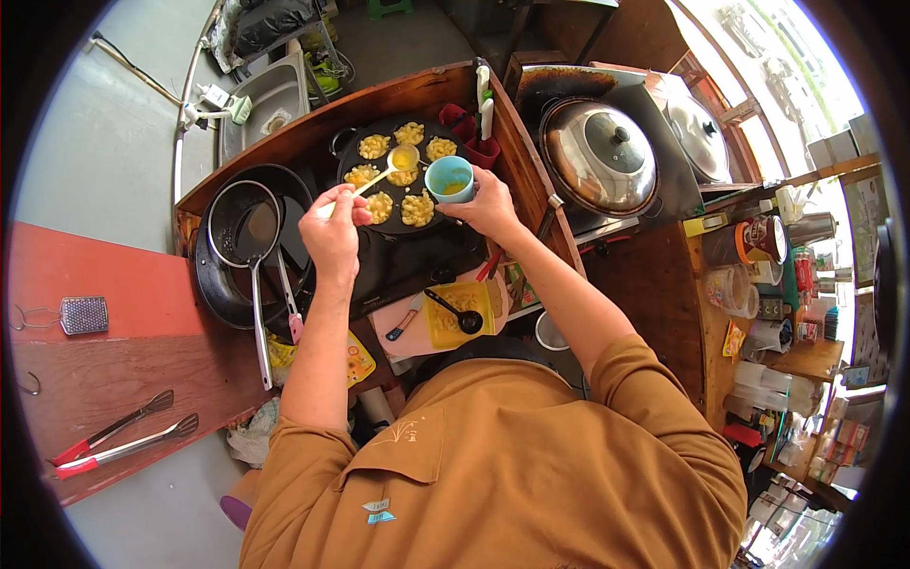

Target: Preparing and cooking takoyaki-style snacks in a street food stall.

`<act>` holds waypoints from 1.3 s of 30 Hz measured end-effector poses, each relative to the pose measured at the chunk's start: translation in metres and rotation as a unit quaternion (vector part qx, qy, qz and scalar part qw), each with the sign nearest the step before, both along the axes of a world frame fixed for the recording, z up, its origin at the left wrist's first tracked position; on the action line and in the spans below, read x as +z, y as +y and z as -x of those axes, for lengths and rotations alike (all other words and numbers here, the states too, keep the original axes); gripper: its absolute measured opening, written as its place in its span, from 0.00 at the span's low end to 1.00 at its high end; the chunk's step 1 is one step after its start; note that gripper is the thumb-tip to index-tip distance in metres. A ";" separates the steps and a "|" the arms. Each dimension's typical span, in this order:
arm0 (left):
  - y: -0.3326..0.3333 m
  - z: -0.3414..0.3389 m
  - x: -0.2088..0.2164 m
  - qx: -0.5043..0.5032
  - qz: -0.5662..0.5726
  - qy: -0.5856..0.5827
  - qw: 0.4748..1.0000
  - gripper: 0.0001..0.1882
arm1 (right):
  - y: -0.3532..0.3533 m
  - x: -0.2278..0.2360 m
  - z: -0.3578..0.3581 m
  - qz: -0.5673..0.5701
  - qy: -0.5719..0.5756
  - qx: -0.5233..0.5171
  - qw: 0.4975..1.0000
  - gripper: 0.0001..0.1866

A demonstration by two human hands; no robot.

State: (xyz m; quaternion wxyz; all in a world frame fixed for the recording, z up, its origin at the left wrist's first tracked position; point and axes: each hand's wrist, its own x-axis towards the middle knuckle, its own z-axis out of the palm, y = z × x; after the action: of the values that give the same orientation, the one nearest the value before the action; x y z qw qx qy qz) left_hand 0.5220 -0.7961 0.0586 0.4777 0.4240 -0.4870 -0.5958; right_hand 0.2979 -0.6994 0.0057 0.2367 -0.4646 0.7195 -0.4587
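Spoon and cup above pan

The pan sits on the wood-edged counter, sink at its 10 o'clock, pot at 3. The left hand pinches the spoon's handle, which lies along 8-to-2, bowl toward 2; the right hand curls round the cup at the bowl's 4 o'clock. Small lettering marks the shirt.

The blue cup hides some of the black pan at its right edge.
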 end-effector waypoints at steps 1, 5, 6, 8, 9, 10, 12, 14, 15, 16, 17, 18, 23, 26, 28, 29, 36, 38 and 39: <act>-0.002 -0.004 0.002 0.006 0.012 -0.007 1.000 0.10 | 0.001 -0.002 -0.001 0.013 0.014 -0.004 1.000 0.37; -0.009 -0.019 0.001 0.031 0.040 -0.021 0.999 0.10 | 0.008 -0.010 0.001 0.025 -0.023 -0.010 0.999 0.36; -0.011 -0.023 0.000 0.039 0.044 -0.031 0.998 0.10 | 0.011 -0.010 0.001 0.025 -0.007 -0.020 0.999 0.35; -0.013 -0.032 -0.003 0.048 0.049 -0.042 0.997 0.10 | 0.017 -0.007 0.003 0.026 0.008 -0.028 0.999 0.35; -0.015 -0.035 -0.005 0.056 0.047 -0.045 0.996 0.10 | 0.021 -0.004 0.004 0.006 -0.005 -0.022 1.000 0.37; -0.016 -0.038 -0.007 0.064 0.045 -0.049 0.996 0.10 | 0.024 -0.002 0.004 -0.014 -0.017 -0.016 1.000 0.40; -0.018 -0.037 -0.009 0.061 0.042 -0.044 0.996 0.10 | 0.031 -0.002 0.008 -0.015 -0.020 -0.020 0.999 0.39; -0.021 -0.032 -0.009 0.067 0.044 -0.049 0.996 0.10 | 0.038 -0.003 0.010 -0.014 -0.023 -0.022 0.999 0.39; -0.024 -0.029 -0.010 0.066 0.045 -0.049 0.996 0.10 | 0.041 -0.004 0.010 -0.012 -0.024 -0.022 0.999 0.39; -0.027 -0.023 -0.011 0.068 0.045 -0.049 0.995 0.10 | 0.044 -0.005 0.010 -0.009 -0.026 -0.022 0.999 0.39; -0.032 -0.018 -0.012 0.071 0.046 -0.050 0.995 0.11 | 0.047 -0.004 0.010 -0.008 -0.025 -0.023 0.999 0.39; -0.036 -0.012 -0.013 0.069 0.047 -0.049 0.995 0.11 | 0.049 -0.004 0.009 -0.011 -0.025 -0.024 0.999 0.39; -0.062 0.026 -0.028 0.071 0.114 -0.109 0.985 0.11 | 0.065 0.009 0.002 -0.013 -0.014 -0.030 0.999 0.39; -0.074 0.050 -0.035 0.064 0.134 -0.125 0.981 0.11 | 0.073 0.009 0.003 -0.023 -0.005 -0.033 0.999 0.39; -0.082 0.060 -0.041 0.054 0.170 -0.162 0.971 0.11 | 0.079 0.009 0.004 -0.022 -0.016 -0.033 0.999 0.39; -0.086 0.065 -0.044 0.055 0.181 -0.168 0.967 0.11 | 0.082 0.009 0.004 -0.024 -0.015 -0.033 0.999 0.39; -0.103 0.085 -0.053 0.058 0.194 -0.184 0.962 0.11 | 0.097 0.007 0.004 -0.012 -0.008 -0.059 0.998 0.37; -0.103 0.087 -0.051 0.059 0.209 -0.201 0.955 0.11 | 0.100 0.006 0.004 -0.013 -0.003 -0.063 0.998 0.38; -0.106 0.087 -0.053 0.058 0.210 -0.202 0.955 0.11 | 0.101 0.007 0.003 -0.013 -0.004 -0.064 0.998 0.38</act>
State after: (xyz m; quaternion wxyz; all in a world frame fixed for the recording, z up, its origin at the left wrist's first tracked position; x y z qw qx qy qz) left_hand 0.4353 -0.9018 0.0057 0.4818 0.4533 -0.6615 -0.3534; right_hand 0.2945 -0.5984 0.0131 0.2152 -0.4129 0.7527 -0.4655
